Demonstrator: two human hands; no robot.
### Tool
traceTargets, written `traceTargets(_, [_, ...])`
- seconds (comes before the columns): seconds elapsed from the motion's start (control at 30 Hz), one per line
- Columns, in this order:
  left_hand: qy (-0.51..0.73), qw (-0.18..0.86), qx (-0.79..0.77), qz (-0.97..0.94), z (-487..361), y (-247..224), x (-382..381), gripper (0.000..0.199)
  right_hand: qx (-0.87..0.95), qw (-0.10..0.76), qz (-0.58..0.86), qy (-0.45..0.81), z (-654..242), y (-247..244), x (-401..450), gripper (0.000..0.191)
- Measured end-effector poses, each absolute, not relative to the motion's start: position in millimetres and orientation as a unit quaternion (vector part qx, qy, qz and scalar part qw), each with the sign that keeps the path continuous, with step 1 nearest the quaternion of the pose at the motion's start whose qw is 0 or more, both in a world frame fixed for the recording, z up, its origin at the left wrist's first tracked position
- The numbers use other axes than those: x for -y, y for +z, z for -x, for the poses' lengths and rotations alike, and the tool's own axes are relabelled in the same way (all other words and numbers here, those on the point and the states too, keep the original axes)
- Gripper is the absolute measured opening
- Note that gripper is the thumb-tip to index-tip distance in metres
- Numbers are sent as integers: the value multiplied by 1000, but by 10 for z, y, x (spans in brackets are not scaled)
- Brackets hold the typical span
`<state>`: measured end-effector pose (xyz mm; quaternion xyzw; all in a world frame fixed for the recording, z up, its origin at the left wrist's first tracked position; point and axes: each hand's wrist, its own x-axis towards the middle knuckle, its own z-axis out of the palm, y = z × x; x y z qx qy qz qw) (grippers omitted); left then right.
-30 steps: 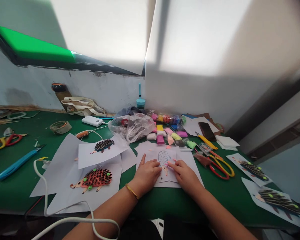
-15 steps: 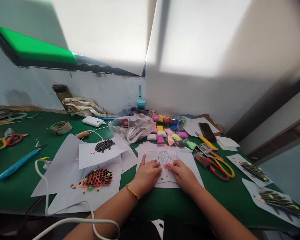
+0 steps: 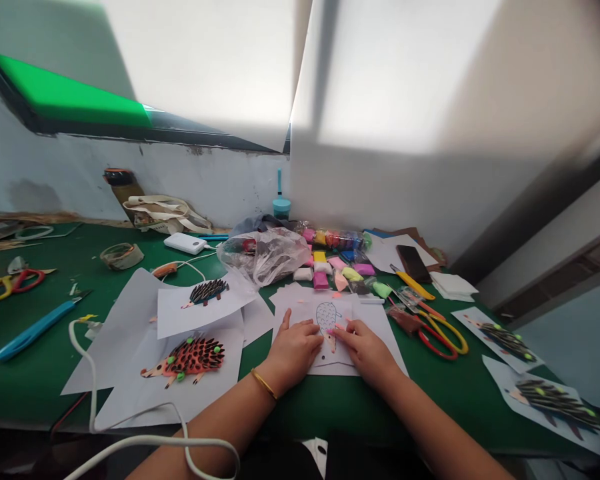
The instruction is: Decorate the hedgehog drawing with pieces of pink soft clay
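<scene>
A white sheet (image 3: 337, 365) with a blue hedgehog outline (image 3: 326, 315) lies between my hands. Peach clay (image 3: 332, 344) covers the lower, pointed head end of the drawing, with a bit of pink beside it. My left hand (image 3: 295, 350) rests flat on the left part of the sheet, thumb raised apart, holding nothing. With its fingertips, my right hand (image 3: 366, 348) touches the pink bit at the clay's upper edge; whether anything is pinched there is too small to tell.
Finished hedgehog pictures (image 3: 195, 357) lie left and right. Clay packets (image 3: 321, 280) and a plastic bag (image 3: 265, 257) sit behind the sheet. Scissors (image 3: 443, 333), a yellow cutter (image 3: 415, 285) and a phone (image 3: 413, 264) are on the right. A white cable (image 3: 94, 380) loops at left.
The fingers of my right hand have shifted very slightly at the clay. My left hand stays in place on the sheet.
</scene>
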<state>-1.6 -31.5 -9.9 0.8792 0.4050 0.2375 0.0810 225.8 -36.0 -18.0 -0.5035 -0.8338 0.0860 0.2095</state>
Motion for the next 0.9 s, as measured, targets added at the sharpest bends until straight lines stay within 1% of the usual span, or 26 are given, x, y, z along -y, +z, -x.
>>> traceTargets(0.2, [238, 84, -407, -878, 12, -100, 317, 15, 842, 184, 500, 82, -2247, -191, 365, 39])
traceTargets(0.37, [233, 85, -410, -878, 10, -92, 316, 15, 835, 220, 498, 81, -2251, -206, 365, 40])
traceTargets(0.6, [234, 80, -407, -879, 18, -93, 315, 16, 844, 193, 493, 86, -2195, -142, 342, 36])
traceTargets(0.8, [234, 78, -409, -879, 18, -90, 318, 16, 834, 228, 492, 99, -2267, -211, 343, 40])
traceTargets(0.9, [237, 79, -409, -878, 15, -102, 316, 15, 829, 229, 502, 92, -2306, -245, 374, 41])
